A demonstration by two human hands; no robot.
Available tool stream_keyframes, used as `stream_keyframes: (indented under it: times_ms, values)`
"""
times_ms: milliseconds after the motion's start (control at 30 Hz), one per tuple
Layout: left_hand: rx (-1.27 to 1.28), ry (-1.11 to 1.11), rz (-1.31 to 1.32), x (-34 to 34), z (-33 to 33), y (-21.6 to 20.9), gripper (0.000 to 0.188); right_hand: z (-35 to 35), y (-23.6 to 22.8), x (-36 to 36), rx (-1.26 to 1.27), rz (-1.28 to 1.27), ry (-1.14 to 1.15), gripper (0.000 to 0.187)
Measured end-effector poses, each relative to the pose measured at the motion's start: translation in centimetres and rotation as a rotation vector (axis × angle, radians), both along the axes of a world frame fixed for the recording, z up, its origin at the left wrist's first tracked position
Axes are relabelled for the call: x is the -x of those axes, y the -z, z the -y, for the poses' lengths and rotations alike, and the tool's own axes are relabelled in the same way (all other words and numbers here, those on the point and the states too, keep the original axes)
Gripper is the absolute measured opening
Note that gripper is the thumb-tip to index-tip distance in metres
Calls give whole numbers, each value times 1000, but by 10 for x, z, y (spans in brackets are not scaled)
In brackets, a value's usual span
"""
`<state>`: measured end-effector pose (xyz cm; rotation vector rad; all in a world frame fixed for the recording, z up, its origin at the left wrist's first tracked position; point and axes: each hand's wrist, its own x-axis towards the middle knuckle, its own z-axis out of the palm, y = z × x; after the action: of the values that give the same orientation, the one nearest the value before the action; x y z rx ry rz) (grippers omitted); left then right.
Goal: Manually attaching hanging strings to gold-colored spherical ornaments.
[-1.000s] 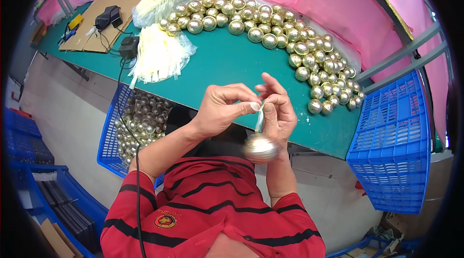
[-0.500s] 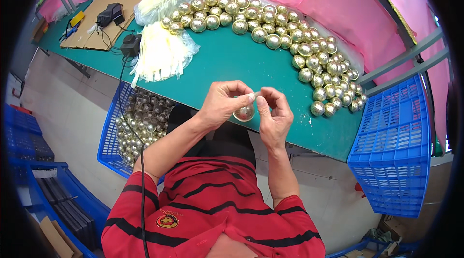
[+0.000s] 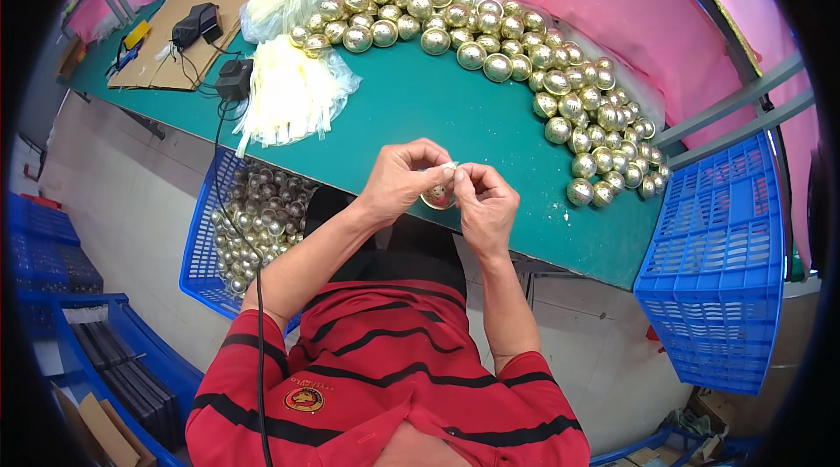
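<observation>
A shiny gold ball (image 3: 439, 196) hangs beneath my fingers just over the table's near edge, partly hidden by the left hand. My left hand (image 3: 408, 180) is closed in a pinch at the ball's top, thumb against forefinger. My right hand (image 3: 486, 203) pinches at the same spot, its fingertips meeting those of the left. Whatever small pale piece lies between the fingertips is too small to make out. Many more gold balls (image 3: 497, 67) lie in a curved heap across the far and right side of the green table (image 3: 411, 108).
Pale strips in clear plastic (image 3: 293, 95) lie at the left, beside a black adapter (image 3: 234, 80) whose cable drops toward me. A blue crate of balls (image 3: 194, 266) stands below the table's left edge; another blue crate (image 3: 709, 266) stands at right. Cardboard (image 3: 157, 64) covers the far left.
My right hand has moved left and in, so its fingertips now touch the left hand's. The ball has shifted slightly left and up, more covered by the fingers.
</observation>
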<state>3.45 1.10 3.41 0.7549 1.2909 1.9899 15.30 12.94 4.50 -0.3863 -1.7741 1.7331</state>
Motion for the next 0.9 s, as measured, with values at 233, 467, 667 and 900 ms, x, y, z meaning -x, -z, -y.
stream_keyframes:
  times_ms: [233,467,667,900]
  values:
    - [-206,125,214,4,-12,24,11,1,15,9,157,-51,-11,10]
    - [-187,90,304,-4,-15,18,18,7,13,16,89,-42,78,7]
    - [-110,-2,261,-4,-15,18,19,8,16,18,-60,-126,110,7]
    - [-3,-101,89,-12,-13,7,18,3,10,14,-183,-62,116,9]
